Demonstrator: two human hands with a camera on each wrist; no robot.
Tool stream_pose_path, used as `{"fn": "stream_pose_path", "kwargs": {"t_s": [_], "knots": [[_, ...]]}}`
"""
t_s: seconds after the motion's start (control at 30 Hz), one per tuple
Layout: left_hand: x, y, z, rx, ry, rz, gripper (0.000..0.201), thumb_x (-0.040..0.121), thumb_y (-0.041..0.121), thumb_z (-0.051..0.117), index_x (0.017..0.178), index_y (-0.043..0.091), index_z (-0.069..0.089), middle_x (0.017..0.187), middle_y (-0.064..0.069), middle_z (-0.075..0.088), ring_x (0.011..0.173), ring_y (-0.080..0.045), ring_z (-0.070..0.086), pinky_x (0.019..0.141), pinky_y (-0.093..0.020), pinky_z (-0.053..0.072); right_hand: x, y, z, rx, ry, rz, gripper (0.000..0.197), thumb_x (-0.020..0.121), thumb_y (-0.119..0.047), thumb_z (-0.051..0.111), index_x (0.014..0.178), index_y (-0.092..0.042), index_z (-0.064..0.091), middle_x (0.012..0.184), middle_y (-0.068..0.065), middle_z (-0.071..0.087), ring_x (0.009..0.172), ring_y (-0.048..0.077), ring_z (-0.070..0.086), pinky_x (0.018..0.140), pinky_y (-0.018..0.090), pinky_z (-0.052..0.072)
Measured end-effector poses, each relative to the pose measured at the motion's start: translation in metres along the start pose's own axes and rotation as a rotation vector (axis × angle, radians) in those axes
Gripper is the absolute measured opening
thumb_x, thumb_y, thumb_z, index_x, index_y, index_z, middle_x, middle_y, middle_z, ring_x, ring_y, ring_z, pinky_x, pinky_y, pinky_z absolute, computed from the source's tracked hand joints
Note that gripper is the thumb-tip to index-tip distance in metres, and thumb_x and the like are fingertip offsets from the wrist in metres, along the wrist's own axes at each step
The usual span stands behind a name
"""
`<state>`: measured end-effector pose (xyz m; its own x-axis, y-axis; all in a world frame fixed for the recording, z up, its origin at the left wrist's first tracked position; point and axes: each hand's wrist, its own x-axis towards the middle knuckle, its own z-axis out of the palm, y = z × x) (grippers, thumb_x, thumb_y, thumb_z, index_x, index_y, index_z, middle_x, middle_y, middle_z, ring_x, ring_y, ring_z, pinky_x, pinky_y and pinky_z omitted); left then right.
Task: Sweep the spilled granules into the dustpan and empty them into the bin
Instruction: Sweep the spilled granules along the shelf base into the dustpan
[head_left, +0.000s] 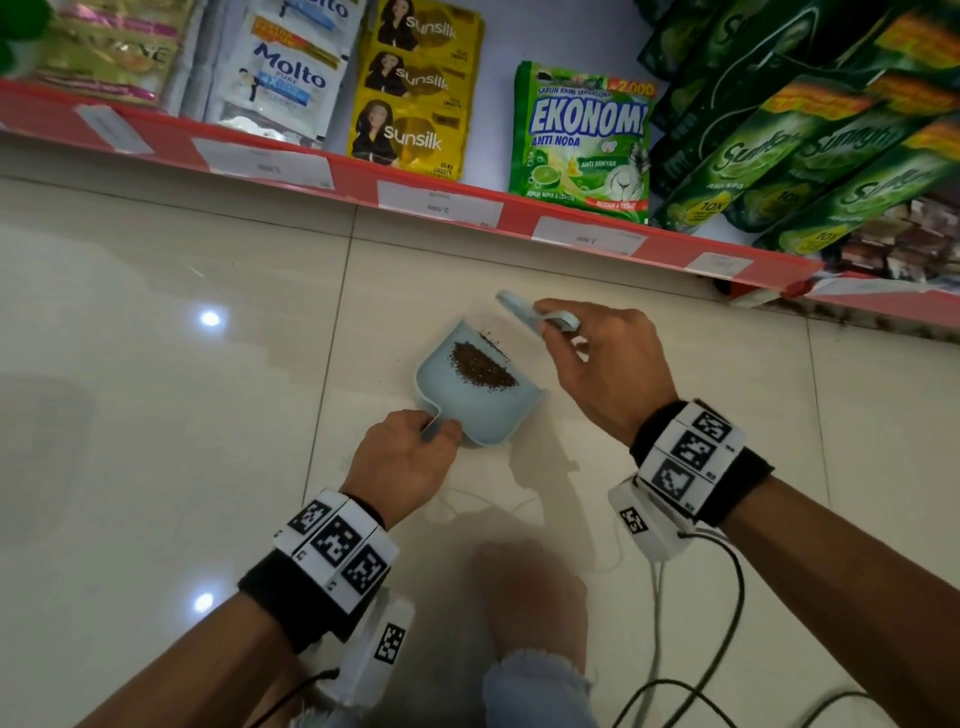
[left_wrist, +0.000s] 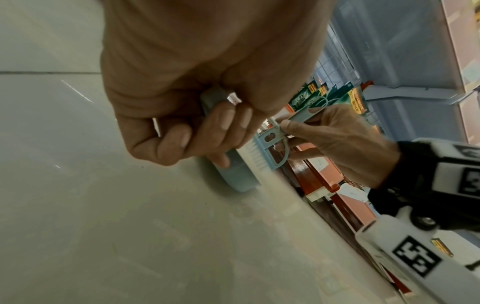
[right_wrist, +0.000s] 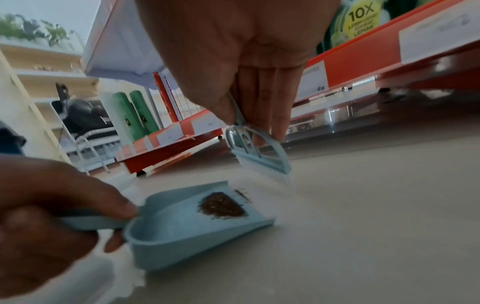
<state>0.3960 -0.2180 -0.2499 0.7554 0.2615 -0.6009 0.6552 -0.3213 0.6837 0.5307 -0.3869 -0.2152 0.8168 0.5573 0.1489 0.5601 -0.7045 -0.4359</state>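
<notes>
A small pale blue dustpan (head_left: 457, 405) (right_wrist: 182, 226) (left_wrist: 236, 174) lies on the cream tiled floor, mouth toward the shelf. A dark brown heap of granules (head_left: 482, 366) (right_wrist: 221, 206) sits inside it near the lip, with a thin line of granules (head_left: 493, 343) (right_wrist: 242, 195) just at the edge. My left hand (head_left: 410, 457) (left_wrist: 197, 123) (right_wrist: 52, 216) grips the dustpan's handle. My right hand (head_left: 602, 364) (right_wrist: 246, 82) (left_wrist: 337, 139) pinches a small pale blue brush (head_left: 535, 317) (right_wrist: 259, 154) (left_wrist: 267, 152), held a little above the floor just beyond the pan's lip.
A red-edged store shelf (head_left: 441, 202) runs along the floor just beyond the pan, stocked with Sunsilk sachets (head_left: 415, 88), an Ekonomi pouch (head_left: 582, 140) and green Sunlight pouches (head_left: 805, 145). Cables (head_left: 691, 649) trail from my right wrist. My knee (head_left: 535, 623) is below. No bin is in view.
</notes>
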Motion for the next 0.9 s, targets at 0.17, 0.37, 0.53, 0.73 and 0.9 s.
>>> {"fn": "stream_pose_path", "kwargs": {"t_s": [0.17, 0.37, 0.53, 0.73, 0.9], "knots": [[0.001, -0.002, -0.001, -0.006, 0.009, 0.008, 0.042, 0.095, 0.038, 0.051, 0.09, 0.002, 0.069, 0.082, -0.014, 0.069, 0.082, -0.029, 0.065, 0.077, -0.037, 0.051, -0.002, 0.0, 0.008, -0.084, -0.203, -0.034, 0.025, 0.099, -0.023, 0.054, 0.118, -0.02, 0.07, 0.11, 0.003, 0.074, 0.085, 0.029, 0.07, 0.074, 0.043, 0.057], [0.001, -0.007, -0.002, -0.095, 0.011, -0.005, 0.034, 0.092, 0.038, 0.055, 0.087, 0.007, 0.069, 0.068, -0.003, 0.061, 0.074, -0.024, 0.06, 0.076, -0.037, 0.05, -0.02, -0.011, 0.012, 0.176, -0.041, -0.053, 0.026, 0.095, -0.017, 0.064, 0.119, -0.011, 0.071, 0.114, 0.004, 0.073, 0.088, 0.016, 0.073, 0.076, 0.035, 0.062], [0.0, -0.016, -0.006, -0.157, 0.038, -0.006, 0.028, 0.088, 0.036, 0.059, 0.076, 0.012, 0.069, 0.058, 0.004, 0.052, 0.065, -0.018, 0.052, 0.068, -0.034, 0.045, 0.003, 0.035, -0.006, -0.084, 0.212, 0.059, 0.026, 0.092, -0.011, 0.062, 0.115, -0.01, 0.072, 0.104, 0.013, 0.075, 0.074, 0.031, 0.072, 0.067, 0.04, 0.06], [-0.002, -0.027, -0.019, -0.208, 0.093, 0.018, 0.026, 0.085, 0.04, 0.06, 0.072, 0.019, 0.068, 0.054, 0.009, 0.05, 0.062, -0.016, 0.052, 0.067, -0.033, 0.045, 0.035, 0.064, 0.011, -0.383, 0.036, 0.312, 0.031, 0.09, -0.009, 0.056, 0.119, -0.013, 0.068, 0.097, 0.023, 0.071, 0.085, 0.045, 0.064, 0.072, 0.046, 0.052], [-0.004, -0.038, -0.023, -0.192, 0.129, 0.022, 0.027, 0.084, 0.042, 0.058, 0.071, 0.021, 0.068, 0.047, 0.011, 0.051, 0.059, -0.014, 0.052, 0.064, -0.032, 0.044, 0.055, 0.042, 0.026, -0.248, -0.058, 0.099, 0.036, 0.088, -0.001, 0.054, 0.12, -0.012, 0.068, 0.096, 0.025, 0.072, 0.082, 0.044, 0.066, 0.072, 0.05, 0.056]]}}
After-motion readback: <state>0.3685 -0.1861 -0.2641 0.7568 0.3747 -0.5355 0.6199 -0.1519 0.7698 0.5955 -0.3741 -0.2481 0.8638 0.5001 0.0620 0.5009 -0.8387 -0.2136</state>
